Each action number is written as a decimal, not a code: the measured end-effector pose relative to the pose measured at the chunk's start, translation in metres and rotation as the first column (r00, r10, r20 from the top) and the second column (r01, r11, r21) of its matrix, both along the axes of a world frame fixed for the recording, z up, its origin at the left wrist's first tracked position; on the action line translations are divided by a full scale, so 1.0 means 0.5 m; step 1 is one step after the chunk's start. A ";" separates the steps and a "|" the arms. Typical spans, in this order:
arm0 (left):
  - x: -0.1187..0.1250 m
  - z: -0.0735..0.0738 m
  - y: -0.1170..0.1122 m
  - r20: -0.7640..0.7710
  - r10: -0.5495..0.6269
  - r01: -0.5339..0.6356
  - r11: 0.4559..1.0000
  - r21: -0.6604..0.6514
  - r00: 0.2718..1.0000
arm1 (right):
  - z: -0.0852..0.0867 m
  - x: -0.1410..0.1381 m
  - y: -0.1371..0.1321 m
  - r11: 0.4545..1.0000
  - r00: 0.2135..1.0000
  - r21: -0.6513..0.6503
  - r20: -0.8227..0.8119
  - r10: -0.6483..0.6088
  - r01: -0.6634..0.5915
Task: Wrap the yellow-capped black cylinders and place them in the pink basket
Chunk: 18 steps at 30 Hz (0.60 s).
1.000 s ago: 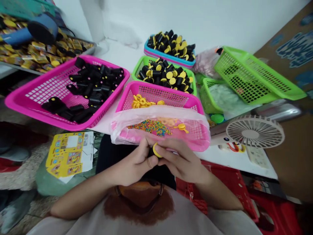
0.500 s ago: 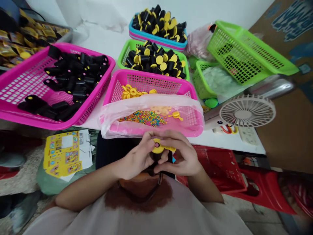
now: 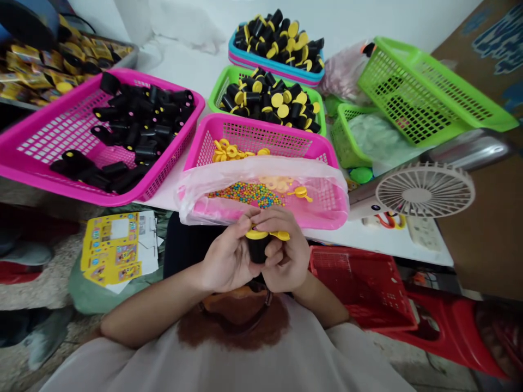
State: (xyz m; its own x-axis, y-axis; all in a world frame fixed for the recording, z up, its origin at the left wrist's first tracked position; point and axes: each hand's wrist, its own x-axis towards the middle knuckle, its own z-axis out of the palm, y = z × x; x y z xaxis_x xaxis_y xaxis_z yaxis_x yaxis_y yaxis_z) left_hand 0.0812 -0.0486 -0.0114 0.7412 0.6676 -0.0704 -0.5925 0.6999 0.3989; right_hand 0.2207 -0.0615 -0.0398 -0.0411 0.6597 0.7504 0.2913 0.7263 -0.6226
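Both my hands meet close to my chest, just below the near pink basket. My left hand and my right hand are wrapped around one small black tube, held upright. A yellow cap sits on top of the tube, with my thumbs pressed on it. The near pink basket holds loose yellow caps and, under a clear plastic bag, many small coloured beads.
A large pink basket of black tubes is at the left. Green and blue baskets of capped tubes stand behind. Empty green baskets and a small white fan are at the right. A red crate is below the table edge.
The tube has turned from tilted toward me to upright, and the yellow cap now sits on top of it. Both hands have closed tighter around it.
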 end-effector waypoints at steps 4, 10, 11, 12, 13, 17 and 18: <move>0.003 -0.007 -0.005 -0.067 0.035 -0.034 0.999 0.013 0.997 | -0.006 0.000 -0.006 0.999 0.999 -0.038 0.036 0.030 -0.029; 0.004 -0.020 -0.013 -0.069 0.135 -0.127 0.987 0.102 0.988 | -0.037 0.006 -0.027 0.991 0.984 -0.026 -0.115 -0.135 0.133; 0.001 -0.019 -0.014 -0.079 0.123 -0.113 0.986 0.120 0.989 | -0.037 0.009 -0.030 0.987 0.985 0.009 -0.058 -0.161 0.162; -0.003 -0.018 -0.016 -0.104 0.107 -0.093 0.986 0.138 0.989 | -0.034 0.012 -0.032 0.981 0.983 0.056 0.010 -0.185 0.184; -0.008 -0.016 -0.017 -0.139 0.090 -0.067 0.985 0.160 0.986 | -0.030 0.016 -0.033 0.974 0.975 0.113 0.077 -0.207 0.197; -0.036 -0.011 -0.020 -0.307 0.059 0.064 0.924 0.378 0.950 | -0.008 0.023 -0.028 0.958 0.959 0.250 0.209 -0.194 0.139; -0.041 -0.012 -0.020 -0.339 0.066 0.093 0.897 0.432 0.939 | -0.006 0.023 -0.027 0.961 0.963 0.247 0.200 -0.180 0.128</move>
State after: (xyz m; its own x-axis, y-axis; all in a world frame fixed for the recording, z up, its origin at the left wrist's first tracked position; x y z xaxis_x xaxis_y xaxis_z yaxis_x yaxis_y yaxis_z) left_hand 0.0609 -0.0585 -0.0173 0.7341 0.6787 -0.0217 -0.3587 0.4147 0.8363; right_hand 0.2320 -0.0748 -0.0428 -0.1329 0.4817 0.8662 0.5207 0.7776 -0.3525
